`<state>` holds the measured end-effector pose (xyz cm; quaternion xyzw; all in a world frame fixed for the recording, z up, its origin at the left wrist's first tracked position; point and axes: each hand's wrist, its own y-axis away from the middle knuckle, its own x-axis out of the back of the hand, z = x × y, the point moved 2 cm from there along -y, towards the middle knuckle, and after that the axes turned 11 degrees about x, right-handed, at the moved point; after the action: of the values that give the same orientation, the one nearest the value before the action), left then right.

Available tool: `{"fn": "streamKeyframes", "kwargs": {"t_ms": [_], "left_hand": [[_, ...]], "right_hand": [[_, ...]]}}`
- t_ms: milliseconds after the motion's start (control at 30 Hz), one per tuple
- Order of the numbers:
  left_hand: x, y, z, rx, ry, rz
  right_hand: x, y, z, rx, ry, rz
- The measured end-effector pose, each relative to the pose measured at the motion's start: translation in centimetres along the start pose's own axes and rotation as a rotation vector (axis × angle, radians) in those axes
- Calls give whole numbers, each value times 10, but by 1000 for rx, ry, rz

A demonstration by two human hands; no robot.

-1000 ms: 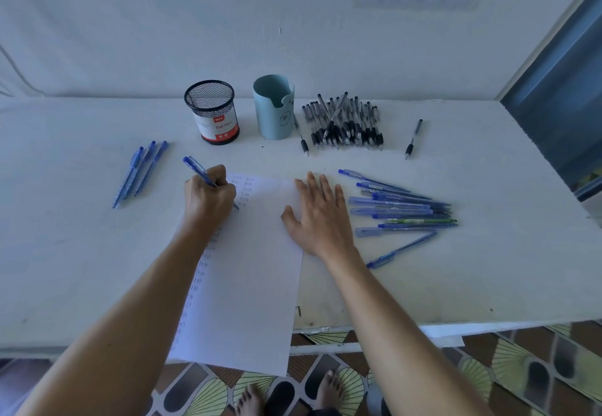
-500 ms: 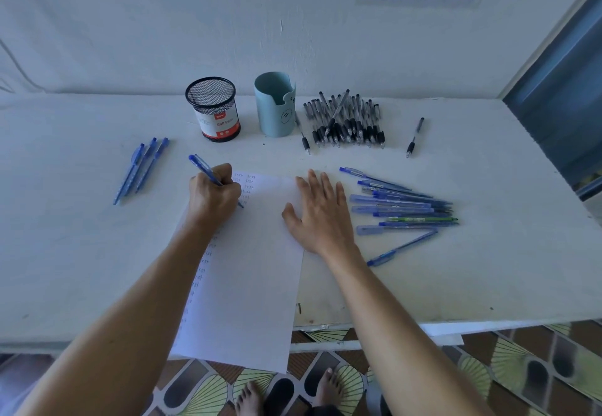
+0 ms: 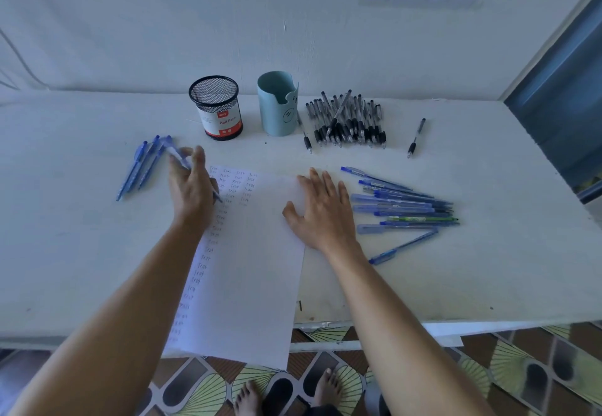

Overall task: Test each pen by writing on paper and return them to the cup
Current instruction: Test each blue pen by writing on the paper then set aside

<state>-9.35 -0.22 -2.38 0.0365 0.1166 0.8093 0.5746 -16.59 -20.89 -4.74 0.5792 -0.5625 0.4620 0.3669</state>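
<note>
Your left hand [image 3: 192, 187] grips a blue pen [image 3: 177, 156] at the left edge of the paper [image 3: 247, 269], which your right hand [image 3: 321, 213] presses with straight fingers.

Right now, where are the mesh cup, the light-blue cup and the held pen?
mesh cup [image 3: 223, 119], head view, white label.
light-blue cup [image 3: 278, 117], head view, front wall.
held pen [image 3: 177, 155], head view, upper barrel.

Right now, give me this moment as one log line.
left hand: holds blue pen, tip over paper | right hand: flat on paper edge | three blue pens lie left of paper
</note>
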Motion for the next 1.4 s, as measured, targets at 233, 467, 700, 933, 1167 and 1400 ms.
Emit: {"fn": "streamKeyframes", "kwargs": {"t_ms": [233,467,700,933,1167,1400], "left_hand": [[31,-9,12,-84,-116,-13],[66,-43,36,-64,-347,133],[91,-74,27,129,-1137,336],[72,-71,26,62,-1198,244],[8,-11,2,-464,-1172,-92],[-10,8,-26,-444,-1398,-249]], "right_hand": [[1,-5,3,-57,-61,-109],[0,-22,-12,-154,-58,-110],[-8,-28,-18,-102,-13,-25],[-9,-28,-18,-119,-12,-31],[-6,-28,-16,-118,-75,-80],[18,-26,-1,-75,-35,193]]}}
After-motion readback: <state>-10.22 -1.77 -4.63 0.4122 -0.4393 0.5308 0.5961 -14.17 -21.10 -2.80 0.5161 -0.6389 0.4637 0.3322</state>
